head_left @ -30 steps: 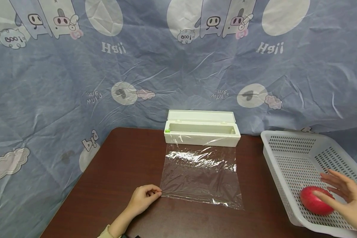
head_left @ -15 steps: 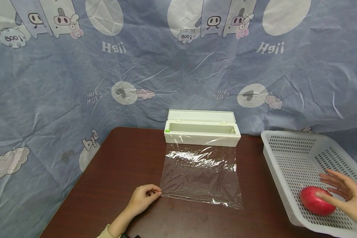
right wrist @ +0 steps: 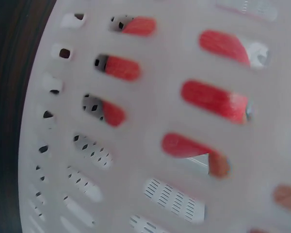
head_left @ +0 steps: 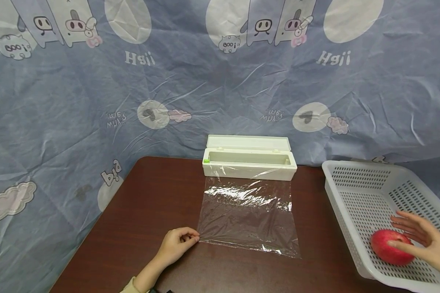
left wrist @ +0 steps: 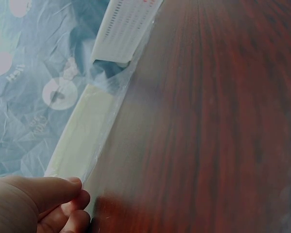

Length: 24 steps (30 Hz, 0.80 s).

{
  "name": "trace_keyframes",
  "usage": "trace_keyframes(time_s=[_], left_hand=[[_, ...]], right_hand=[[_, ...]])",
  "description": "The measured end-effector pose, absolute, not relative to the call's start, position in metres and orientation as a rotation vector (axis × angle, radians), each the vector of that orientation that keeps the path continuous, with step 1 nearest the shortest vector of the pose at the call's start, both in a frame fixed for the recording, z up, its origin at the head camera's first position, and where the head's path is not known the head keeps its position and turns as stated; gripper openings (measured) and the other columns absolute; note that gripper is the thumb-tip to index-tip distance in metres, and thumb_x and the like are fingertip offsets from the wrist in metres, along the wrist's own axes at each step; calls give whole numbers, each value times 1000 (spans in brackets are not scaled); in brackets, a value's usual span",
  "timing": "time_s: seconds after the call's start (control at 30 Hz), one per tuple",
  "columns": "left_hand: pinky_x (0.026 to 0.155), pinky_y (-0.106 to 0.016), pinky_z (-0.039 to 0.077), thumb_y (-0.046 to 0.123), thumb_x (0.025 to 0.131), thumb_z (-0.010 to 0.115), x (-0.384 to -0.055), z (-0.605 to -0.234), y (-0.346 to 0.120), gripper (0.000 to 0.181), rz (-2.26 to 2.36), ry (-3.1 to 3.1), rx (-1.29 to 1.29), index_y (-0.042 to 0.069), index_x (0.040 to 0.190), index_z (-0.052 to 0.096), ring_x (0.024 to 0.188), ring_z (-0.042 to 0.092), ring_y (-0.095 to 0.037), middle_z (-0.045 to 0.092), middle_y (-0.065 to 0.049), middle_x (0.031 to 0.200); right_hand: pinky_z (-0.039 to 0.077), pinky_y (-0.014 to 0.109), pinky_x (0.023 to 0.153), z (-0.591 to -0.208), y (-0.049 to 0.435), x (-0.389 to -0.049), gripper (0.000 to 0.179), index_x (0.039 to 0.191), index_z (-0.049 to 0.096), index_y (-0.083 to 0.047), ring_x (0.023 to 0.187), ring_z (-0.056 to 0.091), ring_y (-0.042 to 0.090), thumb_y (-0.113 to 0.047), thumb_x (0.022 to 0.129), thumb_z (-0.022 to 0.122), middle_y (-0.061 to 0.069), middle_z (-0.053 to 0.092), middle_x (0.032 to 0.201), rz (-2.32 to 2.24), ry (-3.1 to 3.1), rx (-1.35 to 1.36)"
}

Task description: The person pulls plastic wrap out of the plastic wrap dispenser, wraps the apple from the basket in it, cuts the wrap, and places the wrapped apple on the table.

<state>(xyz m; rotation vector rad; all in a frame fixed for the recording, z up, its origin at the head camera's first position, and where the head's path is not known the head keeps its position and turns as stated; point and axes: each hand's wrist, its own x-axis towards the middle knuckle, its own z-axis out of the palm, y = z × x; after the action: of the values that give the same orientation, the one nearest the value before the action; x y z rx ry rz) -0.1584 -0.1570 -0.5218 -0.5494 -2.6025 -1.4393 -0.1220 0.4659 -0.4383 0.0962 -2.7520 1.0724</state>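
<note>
My left hand [head_left: 176, 246] pinches the near left corner of a sheet of cling film [head_left: 249, 230] between thumb and fingertips. In the left wrist view the thumb [left wrist: 58, 191] presses on the film's edge. The film stretches over the table from a white dispenser box [head_left: 249, 173] with its lid up. At the right, my right hand [head_left: 427, 246] is over a red, rounded fruit [head_left: 385, 248] in a light grey basket [head_left: 342, 221], thumb overlapping it and fingers spread behind. In the right wrist view the fruit [right wrist: 211, 99] shows through slots in the basket wall [right wrist: 155, 82].
The dark brown table [head_left: 150, 195] ends at a blue-grey printed cloth [head_left: 183, 81] hanging behind and along the left side. A small green piece [head_left: 206, 160] sits at the box's left end. The basket's wall rises between the film and the fruit.
My right hand has shifted slightly left, bringing its fingers and thumb closer about the fruit. The left hand, film and box stay in place.
</note>
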Motion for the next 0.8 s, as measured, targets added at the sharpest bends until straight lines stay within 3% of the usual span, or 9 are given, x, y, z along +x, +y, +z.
trace_keyframes(time_s=[0.07,0.13,0.23,0.27,0.33,0.4,0.47,0.57,0.8], left_hand=[[49,-23,46,19,85,71,-158,-522,-157,7,-1445,-2597,-560,13,87,72,55,54,-2,64,11,71],[48,-23,46,18,85,70,-158,-522,-158,5,-1444,-2592,-566,14,86,72,55,53,-3,64,10,71],[48,-23,45,18,85,70,-158,-522,-158,5,-1451,-2599,-560,14,86,72,55,53,-3,64,10,71],[49,-23,46,19,85,70,-157,-521,-158,6,-1453,-2603,-556,14,86,72,55,53,-3,64,11,70],[49,-23,46,21,85,71,-157,-521,-157,7,-1458,-2608,-547,14,86,72,55,53,-3,63,12,70],[49,-23,46,22,85,71,-157,-520,-157,9,-1462,-2607,-543,13,86,72,55,53,-3,63,13,70],[49,-23,46,22,85,71,-157,-520,-157,9,-1463,-2605,-544,13,85,72,55,53,-3,63,13,70],[50,-23,46,22,85,71,-157,-520,-157,8,-1459,-2610,-540,15,86,72,55,53,-3,62,13,69],[50,-23,46,26,86,69,-157,-521,-158,12,-1440,-2625,-525,15,84,72,55,52,-3,61,14,69]], right_hand=[[30,2,73,-437,467,-123,93,150,10,-26,90,28,-24,-12,83,73,-26,37,112,1052,-2788,74],[35,7,68,-435,469,-125,93,151,5,-20,86,27,-24,-14,85,71,-4,44,122,1039,-2844,48],[41,13,62,-431,471,-128,94,151,2,-7,82,24,-24,-17,87,69,33,35,127,1027,-2919,14],[41,14,60,-431,472,-128,94,150,1,-3,82,23,-24,-18,87,69,40,31,126,1026,-2934,9],[43,14,59,-431,473,-129,93,149,2,-1,81,24,-24,-18,87,69,42,30,126,1038,-2944,3],[50,24,65,-432,474,-130,93,148,1,2,91,45,-10,-20,88,68,43,28,127,1050,-2967,-21],[52,38,71,-435,475,-131,94,148,-1,3,106,52,20,-23,88,67,44,26,128,1053,-2981,-45],[47,58,73,-438,477,-134,97,146,-4,7,106,30,61,-28,89,66,46,23,129,1053,-3018,-81],[41,65,78,-441,483,-137,99,141,-1,15,109,29,64,-31,87,68,48,21,128,1036,-3085,-82]])
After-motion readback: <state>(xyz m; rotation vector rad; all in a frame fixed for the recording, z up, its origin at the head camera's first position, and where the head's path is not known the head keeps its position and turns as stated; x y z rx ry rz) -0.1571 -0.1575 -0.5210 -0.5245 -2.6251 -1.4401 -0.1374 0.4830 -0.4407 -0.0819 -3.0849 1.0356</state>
